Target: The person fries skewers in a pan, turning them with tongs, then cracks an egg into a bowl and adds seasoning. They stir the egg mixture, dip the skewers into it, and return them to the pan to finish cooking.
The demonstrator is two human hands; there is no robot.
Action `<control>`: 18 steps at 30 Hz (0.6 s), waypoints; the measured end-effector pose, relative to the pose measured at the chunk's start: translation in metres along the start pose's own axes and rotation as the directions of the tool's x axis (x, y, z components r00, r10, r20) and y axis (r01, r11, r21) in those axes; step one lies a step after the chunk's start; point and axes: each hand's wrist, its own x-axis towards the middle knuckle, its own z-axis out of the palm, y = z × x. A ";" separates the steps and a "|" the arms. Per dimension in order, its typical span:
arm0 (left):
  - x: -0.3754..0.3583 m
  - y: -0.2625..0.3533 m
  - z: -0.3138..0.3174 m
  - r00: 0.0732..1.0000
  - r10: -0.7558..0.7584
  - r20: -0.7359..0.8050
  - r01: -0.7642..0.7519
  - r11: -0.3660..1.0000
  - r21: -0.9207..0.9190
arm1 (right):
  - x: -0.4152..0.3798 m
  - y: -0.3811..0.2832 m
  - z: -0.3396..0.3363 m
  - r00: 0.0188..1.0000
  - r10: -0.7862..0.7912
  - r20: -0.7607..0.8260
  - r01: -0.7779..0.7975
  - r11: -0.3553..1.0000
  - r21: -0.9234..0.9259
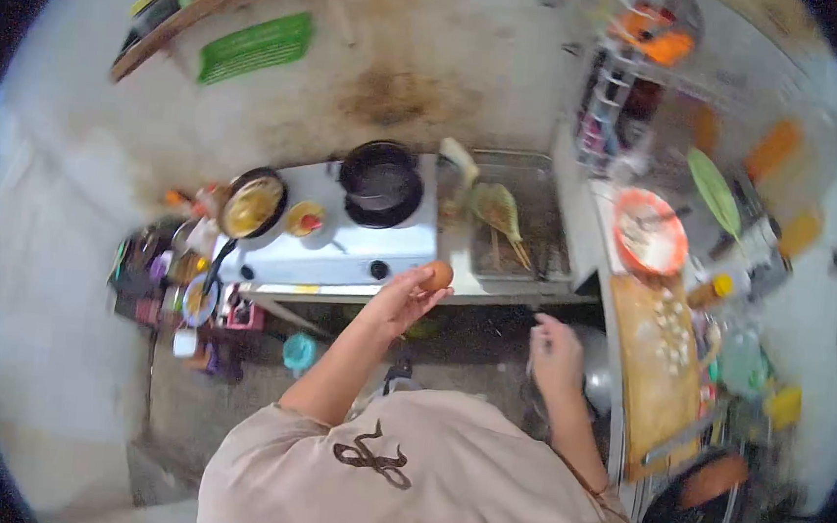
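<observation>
My left hand (pixel 401 302) is closed around a brown egg (pixel 436 277) at the front edge of the white stove (pixel 324 272). A black pot (pixel 381 185) sits on the stove just beyond that hand. To the right, my right hand (pixel 557 356) is in the air, left of the counter with the cutting board (pixel 639 397). Its fingers are curled; blur hides what they hold, if anything. Farther left on the stove are a small yellowish bowl (pixel 306 219) with something red in it and a black frying pan (pixel 255 204) with yellowish contents.
A metal sink (pixel 519 269) with a green ladle-like strainer (pixel 497 212) lies right of the stove. On the right counter, an orange-rimmed bowl (pixel 650 232) stands behind the board, which bears small white pieces (pixel 671 333). A turquoise cup (pixel 300 353) is low at left.
</observation>
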 end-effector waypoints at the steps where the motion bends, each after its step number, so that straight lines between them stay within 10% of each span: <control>1: -0.006 0.010 -0.008 0.999 0.046 -0.013 -0.046 0.999 0.002 | 0.012 -0.009 0.032 0.990 -0.129 0.056 0.124 0.989 0.085; 7: -0.024 0.080 -0.076 0.971 0.220 -0.090 -0.219 0.976 0.016 | 0.089 -0.101 0.192 0.858 -0.329 0.395 0.125 0.879 0.460; 18: 0.004 0.214 -0.219 0.908 0.337 -0.248 -0.290 0.935 0.206 | 0.199 -0.220 0.368 0.500 -0.433 0.750 0.109 0.891 0.442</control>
